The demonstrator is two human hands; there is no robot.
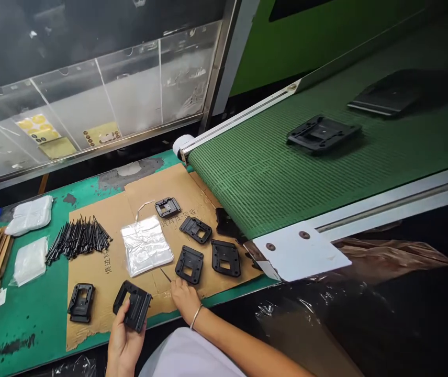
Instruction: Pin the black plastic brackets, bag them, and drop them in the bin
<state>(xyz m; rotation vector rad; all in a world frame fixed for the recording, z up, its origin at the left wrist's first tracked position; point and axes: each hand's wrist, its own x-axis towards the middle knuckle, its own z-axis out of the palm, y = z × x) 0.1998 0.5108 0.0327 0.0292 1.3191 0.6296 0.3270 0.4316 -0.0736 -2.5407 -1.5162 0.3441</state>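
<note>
Frame point(140, 310) in the left hand point(124, 343), tool point(166, 275) to its right

The frame is up in the left hand, over the near edge of the worktop point(49, 324), its ribbed side turned toward the right hand point(185, 299). From the right hand it lies to the left and a little nearer the body, with a gap between. Its outline looks almost square at this angle, so a long axis is hard to tell; the ribbed side slants from upper right to lower left.

The left hand pinches it, thumb on top by the window, the other fingers mostly hidden underneath. The right hand is curled, seemingly around the thin, dark tool; the grip itself is hidden. The tool's visible end slants up and left, toward the bags point(145, 246), so its line passes to the right of the held frame rather than at it.

Just beyond the right hand lies the nearest loose frame point(193, 256) on the cardboard point(98, 201); whether fingers touch it, I cannot tell. Three others sit beyond and to the right of that one. Another, the far-left frame point(79, 316), is nearer the left hand, and the pins point(78, 238) are heaped farther off beyond it.
</note>
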